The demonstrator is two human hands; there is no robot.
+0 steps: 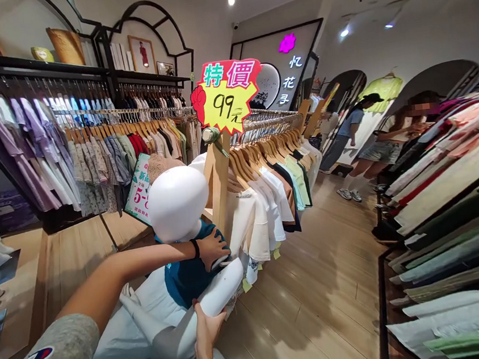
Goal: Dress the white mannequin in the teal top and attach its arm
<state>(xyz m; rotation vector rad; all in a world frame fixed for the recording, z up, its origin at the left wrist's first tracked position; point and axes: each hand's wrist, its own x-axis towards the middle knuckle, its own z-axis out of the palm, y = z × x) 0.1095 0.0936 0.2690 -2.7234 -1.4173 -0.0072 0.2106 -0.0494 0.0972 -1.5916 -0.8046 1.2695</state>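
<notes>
A white child mannequin (pixel 176 200) with a smooth blank head stands right in front of me, wearing a teal T-shirt (pixel 185 279) and pale trousers. My left hand (pixel 213 249) reaches across its chest and grips the teal shirt at the shoulder, fingers closed on the cloth. A dark band sits on that wrist. Lower down, my right hand (pixel 206 328) is wrapped around the mannequin's white arm (pixel 221 293) from underneath.
A wooden rack of T-shirts (pixel 266 194) with a red and yellow price sign (pixel 226 96) stands behind the mannequin. Wall rails of shirts (pixel 69 151) fill the left, another clothes rack (pixel 453 220) the right. Two people (pixel 372 142) stand at the far end of the wooden aisle.
</notes>
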